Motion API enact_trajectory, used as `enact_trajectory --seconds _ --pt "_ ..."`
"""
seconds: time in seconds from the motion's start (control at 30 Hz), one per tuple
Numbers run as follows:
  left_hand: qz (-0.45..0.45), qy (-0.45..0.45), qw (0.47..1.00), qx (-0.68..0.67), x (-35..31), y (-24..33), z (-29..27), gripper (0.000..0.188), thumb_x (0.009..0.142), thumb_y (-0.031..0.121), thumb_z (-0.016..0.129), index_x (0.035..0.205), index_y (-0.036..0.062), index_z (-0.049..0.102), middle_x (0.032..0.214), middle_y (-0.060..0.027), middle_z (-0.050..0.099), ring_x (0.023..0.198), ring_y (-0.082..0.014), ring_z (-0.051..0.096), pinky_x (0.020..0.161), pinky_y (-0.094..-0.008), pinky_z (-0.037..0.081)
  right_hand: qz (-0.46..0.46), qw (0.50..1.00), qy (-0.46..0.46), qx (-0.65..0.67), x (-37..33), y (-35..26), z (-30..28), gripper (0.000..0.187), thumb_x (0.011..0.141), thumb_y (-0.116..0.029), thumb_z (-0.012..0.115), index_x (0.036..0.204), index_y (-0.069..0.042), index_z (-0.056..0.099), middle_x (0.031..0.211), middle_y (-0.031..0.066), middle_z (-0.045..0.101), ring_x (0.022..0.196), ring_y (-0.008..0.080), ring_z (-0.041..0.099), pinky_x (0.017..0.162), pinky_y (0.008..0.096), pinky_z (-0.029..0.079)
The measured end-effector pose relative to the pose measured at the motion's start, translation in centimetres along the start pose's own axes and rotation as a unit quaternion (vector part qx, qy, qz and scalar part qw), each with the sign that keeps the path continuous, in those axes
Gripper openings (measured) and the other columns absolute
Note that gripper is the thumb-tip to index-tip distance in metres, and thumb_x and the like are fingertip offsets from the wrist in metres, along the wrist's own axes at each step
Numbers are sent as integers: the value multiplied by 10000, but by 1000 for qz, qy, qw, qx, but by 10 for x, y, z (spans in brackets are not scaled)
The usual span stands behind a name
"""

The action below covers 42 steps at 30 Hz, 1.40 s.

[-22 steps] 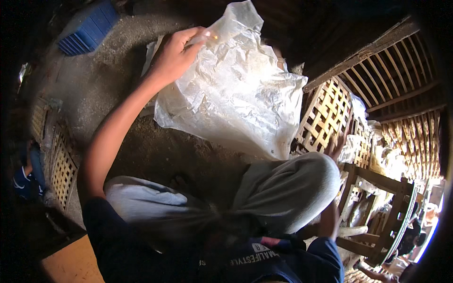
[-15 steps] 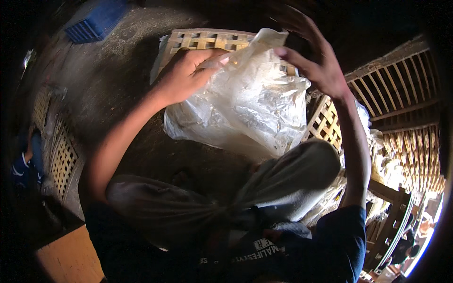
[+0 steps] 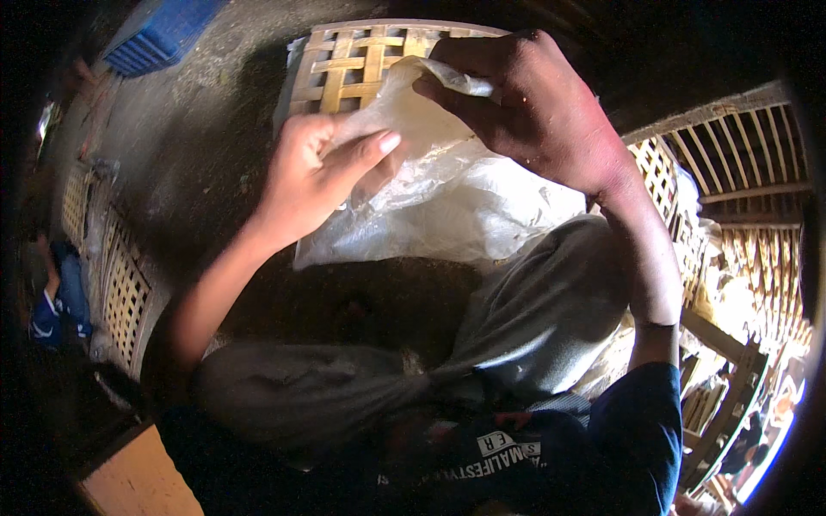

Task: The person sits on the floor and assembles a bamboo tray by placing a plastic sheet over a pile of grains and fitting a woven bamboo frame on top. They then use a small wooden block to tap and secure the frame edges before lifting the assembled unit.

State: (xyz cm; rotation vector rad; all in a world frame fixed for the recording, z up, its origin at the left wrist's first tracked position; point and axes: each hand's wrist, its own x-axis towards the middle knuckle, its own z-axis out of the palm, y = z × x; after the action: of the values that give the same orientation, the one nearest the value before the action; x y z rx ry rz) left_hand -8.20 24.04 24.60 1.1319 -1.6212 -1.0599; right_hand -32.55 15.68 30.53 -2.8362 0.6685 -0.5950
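Note:
A cloudy, clear plastic bag (image 3: 490, 202) lies crumpled over the near part of a woven bamboo tray (image 3: 376, 60), its upper edge raised between my hands. My left hand (image 3: 301, 181) has its thumb in front of the plastic and its other fingers behind, partly showing through, so the bag's left side is between them. With fingers bent down, my right hand (image 3: 538, 112) pinches the upper edge of the bag. The lower part of the bag spreads out toward my right knee.
A blue plastic crate (image 3: 159, 39) stands at the far left on the dirt floor. Woven bamboo panels (image 3: 125, 297) line the left, near another person (image 3: 60, 288). Slatted bamboo racks (image 3: 748, 155) rise on the right. A wooden board (image 3: 142, 473) sits at the lower left.
My right hand has come down and left onto the bag's edge, from spread fingers to a pinch. My left hand has shifted down and left. The bag's raised edge has moved left.

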Motion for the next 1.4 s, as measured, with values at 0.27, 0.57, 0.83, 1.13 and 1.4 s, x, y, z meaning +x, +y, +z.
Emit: enact_trajectory --seconds 0.27,0.57,0.83,1.13,1.4 --pt "-193 -411 890 32 -2 -28 -37 926 746 628 784 1355 -26 541 1326 -247 582 1232 -386 570 1099 -476 431 58 993 77 65 21 7 -17 171 874 -22 706 1043 3 714 952 134 728 748 247 689 659 336 563" --pt "17 -50 990 129 -6 -60 -5 558 1005 469 592 1183 -60 572 858 -84 505 710 -182 503 652 -314 438 164 970 54 171 35 11 -11 157 875 -21 716 1029 -31 685 908 96 688 794 217 635 731 335 519" --pt "-222 -469 843 139 -16 -49 -51 870 758 535 822 1368 -8 522 1302 -225 621 1187 -340 607 1037 -424 472 70 966 176 176 7 47 2 275 944 -10 666 1202 -11 570 1082 97 641 952 183 626 844 328 548" --pt "-74 -43 993 -79 24 -30 0 430 823 274 833 1124 7 682 991 -25 713 889 -81 628 828 -260 515 -23 993 109 36 15 16 9 206 905 -59 723 1091 -5 655 1015 136 675 844 216 627 707 329 520" --pt "-216 -145 951 169 -9 -59 -12 657 754 346 879 1174 -91 625 1066 -168 702 1025 -191 642 920 -320 502 84 990 83 75 15 9 -7 138 940 -70 679 1055 4 666 867 113 684 678 190 611 621 339 534"
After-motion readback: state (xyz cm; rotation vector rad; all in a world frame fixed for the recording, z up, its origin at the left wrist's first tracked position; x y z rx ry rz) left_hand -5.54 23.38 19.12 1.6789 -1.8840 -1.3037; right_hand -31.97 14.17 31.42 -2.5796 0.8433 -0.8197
